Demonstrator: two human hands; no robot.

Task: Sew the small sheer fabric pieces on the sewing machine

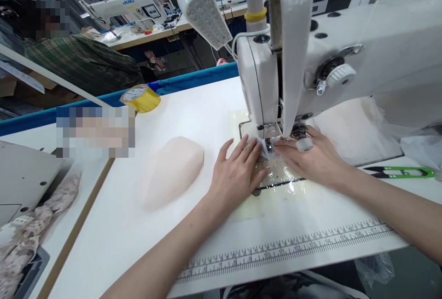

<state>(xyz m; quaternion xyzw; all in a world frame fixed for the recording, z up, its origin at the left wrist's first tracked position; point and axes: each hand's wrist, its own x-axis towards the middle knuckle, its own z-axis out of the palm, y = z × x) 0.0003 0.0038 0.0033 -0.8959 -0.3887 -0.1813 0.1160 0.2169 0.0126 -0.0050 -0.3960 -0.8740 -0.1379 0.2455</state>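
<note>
A white sewing machine [257,78] stands over the table with its presser foot [268,144] low. Under the foot is a small piece of sheer white fabric [267,153], mostly hidden by fingers. My left hand [236,168] lies flat to the left of the needle, fingers spread, their tips at the fabric. From the other side my right hand [312,158] reaches in below the machine head, fingers close together and pinching the fabric's right edge. A pale pink moulded cup [176,168] rests on the table left of my left hand.
Green thread snips [404,172] and a stack of pale fabric [352,129] lie at the right. Yellow tape [141,98] sits at the far edge. A printed ruler [286,248] runs along the front. Another person in a plaid shirt [86,62] is beyond the table.
</note>
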